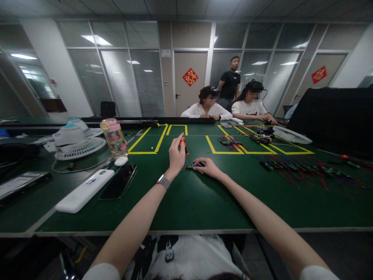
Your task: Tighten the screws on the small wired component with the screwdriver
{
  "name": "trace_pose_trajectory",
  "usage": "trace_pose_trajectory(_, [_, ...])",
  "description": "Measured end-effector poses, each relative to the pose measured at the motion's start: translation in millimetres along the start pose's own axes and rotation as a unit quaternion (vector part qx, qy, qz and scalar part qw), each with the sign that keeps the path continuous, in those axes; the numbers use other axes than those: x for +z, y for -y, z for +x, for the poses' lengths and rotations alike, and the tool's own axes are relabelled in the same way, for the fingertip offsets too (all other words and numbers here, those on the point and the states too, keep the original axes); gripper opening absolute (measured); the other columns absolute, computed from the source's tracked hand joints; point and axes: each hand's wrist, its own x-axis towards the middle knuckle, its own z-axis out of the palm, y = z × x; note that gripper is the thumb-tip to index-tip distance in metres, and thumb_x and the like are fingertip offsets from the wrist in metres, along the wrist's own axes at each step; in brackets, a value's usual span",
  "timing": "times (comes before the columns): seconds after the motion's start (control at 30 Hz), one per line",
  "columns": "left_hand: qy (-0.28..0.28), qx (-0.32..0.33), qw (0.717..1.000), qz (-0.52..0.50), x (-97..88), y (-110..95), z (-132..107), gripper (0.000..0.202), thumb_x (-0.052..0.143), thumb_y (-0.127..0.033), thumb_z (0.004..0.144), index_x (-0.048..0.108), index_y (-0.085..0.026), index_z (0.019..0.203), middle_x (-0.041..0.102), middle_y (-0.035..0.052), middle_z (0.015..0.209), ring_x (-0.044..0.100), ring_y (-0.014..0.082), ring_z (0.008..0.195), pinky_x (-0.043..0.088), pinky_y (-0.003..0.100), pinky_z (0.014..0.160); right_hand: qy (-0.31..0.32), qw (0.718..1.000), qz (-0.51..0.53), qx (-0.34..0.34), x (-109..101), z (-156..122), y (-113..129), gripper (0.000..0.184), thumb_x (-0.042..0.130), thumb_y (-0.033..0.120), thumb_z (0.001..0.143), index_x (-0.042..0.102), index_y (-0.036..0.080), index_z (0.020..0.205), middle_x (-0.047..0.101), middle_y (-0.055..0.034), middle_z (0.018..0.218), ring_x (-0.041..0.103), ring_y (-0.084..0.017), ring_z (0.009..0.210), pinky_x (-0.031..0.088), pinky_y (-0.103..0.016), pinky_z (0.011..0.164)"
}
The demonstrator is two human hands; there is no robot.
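Note:
My left hand [176, 154], with a watch on its wrist, is closed around the orange and black handle of a screwdriver [186, 149]. The screwdriver's thin shaft slants down to a small circuit board [190, 167] on the green table. My right hand [207, 167] rests low over the same board, its fingers bent and gripping the board's right end. Dark parts show between those fingers. The exact spot where the tip meets the board is too small to make out.
Several wired circuit boards [303, 171] lie at right, with another wire bundle [231, 143] in a yellow-taped area. At left are a pink-lidded bottle [114, 138], a black phone [119, 182], a white power bank [85, 190] and a white fan [80, 147]. People sit across the table.

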Motion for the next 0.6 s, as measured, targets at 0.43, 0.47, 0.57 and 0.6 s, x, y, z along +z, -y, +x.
trace_pose_trajectory(0.43, [0.007,0.024,1.000,0.012,-1.0,-4.6,-0.9,0.032,0.040,-0.026,0.095,0.058,-0.021,0.121,0.059,0.0074,0.104,0.057,0.0164,0.096,0.045,0.030,0.086,0.005,1.000,0.003,0.002,0.5,0.7,-4.3,0.014,0.072,0.028,0.070,0.073,0.019,0.081,0.071,-0.0073,0.101,0.065,-0.022,0.098,0.045,-0.038,0.095])
trace_pose_trajectory(0.47, [0.009,0.028,1.000,0.005,-0.8,-4.2,-0.8,0.033,0.038,-0.025,0.095,0.057,-0.021,0.122,0.060,0.0076,0.107,0.057,0.0165,0.099,0.045,0.030,0.089,0.006,1.000,0.004,0.002,0.5,0.8,-4.4,0.015,0.072,0.028,0.070,0.073,0.019,0.081,0.071,-0.0074,0.101,0.065,-0.022,0.099,0.045,-0.038,0.095])
trace_pose_trajectory(0.57, [0.002,0.036,0.999,0.006,0.1,-2.9,-0.5,0.030,0.042,-0.025,0.094,0.059,-0.021,0.119,0.062,0.0067,0.104,0.058,0.0161,0.096,0.045,0.029,0.087,0.004,1.000,0.003,0.001,0.6,0.9,-4.1,0.014,0.072,0.027,0.070,0.073,0.019,0.081,0.071,-0.0073,0.101,0.065,-0.022,0.099,0.045,-0.037,0.095])
trace_pose_trajectory(0.6, [-0.004,0.035,0.999,0.012,0.3,-2.7,-0.4,0.028,0.046,-0.026,0.093,0.060,-0.021,0.117,0.062,0.0060,0.099,0.058,0.0156,0.090,0.046,0.029,0.084,0.003,1.000,0.001,0.001,0.7,0.9,-3.8,0.014,0.072,0.027,0.070,0.073,0.019,0.081,0.071,-0.0072,0.101,0.065,-0.022,0.099,0.045,-0.037,0.095])
